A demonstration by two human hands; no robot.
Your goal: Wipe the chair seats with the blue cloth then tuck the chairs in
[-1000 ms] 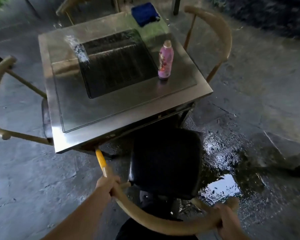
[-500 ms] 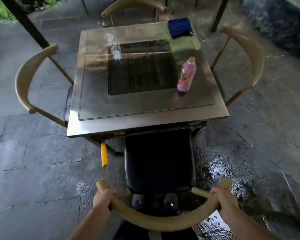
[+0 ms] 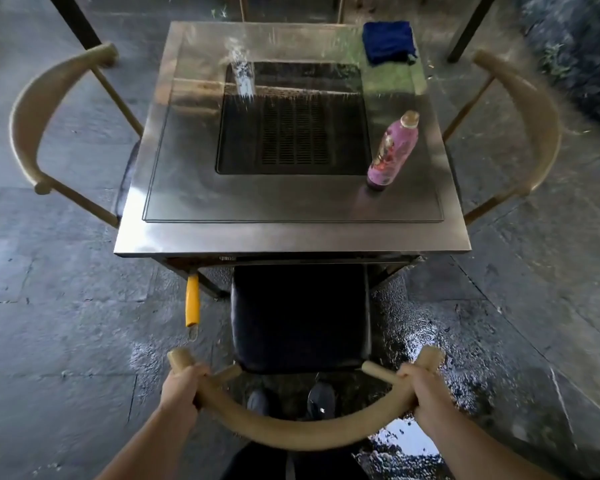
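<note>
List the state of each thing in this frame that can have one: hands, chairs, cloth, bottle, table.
left hand: grips the near chair's backrest.
right hand: grips the same backrest.
near chair: seat front at the table edge, mostly still out.
left chair: tucked in.
right chair: tucked in.
blue cloth: folded, lying on the table's far right corner.
pink bottle: upright, capped.
table: top wet-looking, reflective.

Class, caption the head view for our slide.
Both hands grip the near chair at the table.

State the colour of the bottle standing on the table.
Pink, with a tan cap: the bottle, in the head view.
</note>
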